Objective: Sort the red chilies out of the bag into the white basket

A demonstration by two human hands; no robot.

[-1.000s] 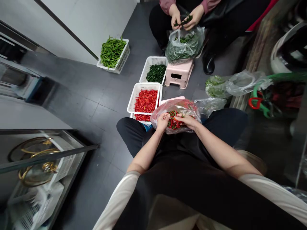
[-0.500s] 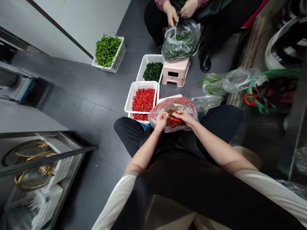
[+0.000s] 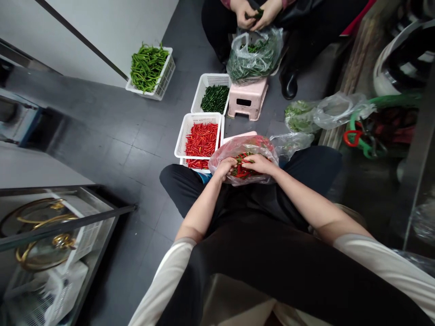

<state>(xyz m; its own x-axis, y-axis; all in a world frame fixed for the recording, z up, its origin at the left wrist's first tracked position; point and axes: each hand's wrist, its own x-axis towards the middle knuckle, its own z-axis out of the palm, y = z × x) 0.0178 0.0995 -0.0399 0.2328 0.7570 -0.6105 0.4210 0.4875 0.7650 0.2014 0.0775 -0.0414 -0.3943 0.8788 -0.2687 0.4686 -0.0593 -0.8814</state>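
Observation:
An opened clear plastic bag point(image 3: 260, 143) of red chilli peppers point(image 3: 244, 172) with green stems sits between my knees. Over its left side, my left hand point(image 3: 224, 169) is closed, with thumb and fingertips pinched at the stem end of a chilli. My right hand point(image 3: 261, 164) reaches in from the other side, its fingers closed on red chillies close to my left fingertips. The fingertips partly hide what they grip. Just left of the bag stands a white basket point(image 3: 180, 140) of red chillies, stacked over another basket of them.
A co-worker's hands point(image 3: 253, 14) hold green chillies above a plastic bag point(image 3: 253, 68) on a pink stool point(image 3: 247, 97). Beyond the red chillies stands a basket of dark green chillies point(image 3: 215, 98). Long green peppers point(image 3: 147, 68) fill another basket. Red-handled scissors point(image 3: 352, 138) lie at right.
My hands have shifted slightly within the bag, and my left hand has turned with its fingers closer to my right. The co-worker's hands have changed their hold. The view has moved slightly.

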